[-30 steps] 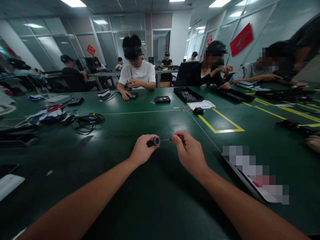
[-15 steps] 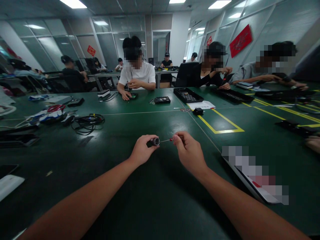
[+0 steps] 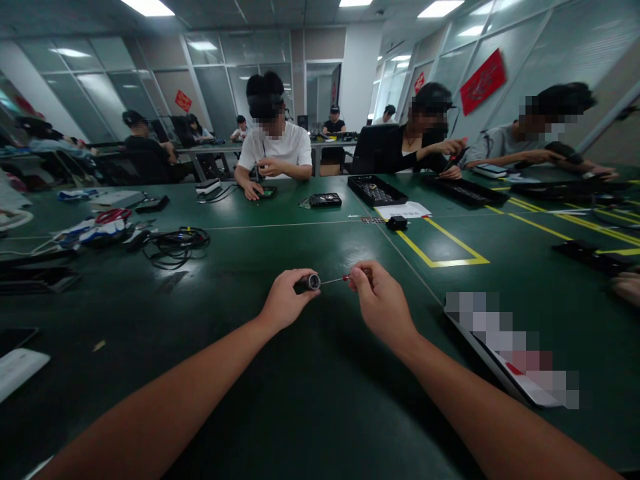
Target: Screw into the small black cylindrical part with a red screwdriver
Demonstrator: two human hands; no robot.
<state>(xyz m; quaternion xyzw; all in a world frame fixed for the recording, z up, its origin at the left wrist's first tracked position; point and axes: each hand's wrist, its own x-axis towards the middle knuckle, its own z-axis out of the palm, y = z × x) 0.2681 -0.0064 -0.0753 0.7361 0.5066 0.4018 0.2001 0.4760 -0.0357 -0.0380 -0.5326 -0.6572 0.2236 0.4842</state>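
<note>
left hand [image 3: 284,303]: fingers curled round a small dark cylinder [image 3: 309,283], its metal end facing right, held just above the table [image 3: 260,373]
right hand [image 3: 383,303]: fingertips pinched on the red handle of a thin screwdriver [image 3: 345,278], shaft level, tip at the cylinder's end
cylinder place: between both hands, mid-table, near the person
cables [image 3: 175,243]: black tangle, well off to the left
yellow tape box [image 3: 440,250]: marked on the table beyond the right hand
black tray [image 3: 376,190]: far side, before seated people
white device [image 3: 20,370]: left edge
</note>
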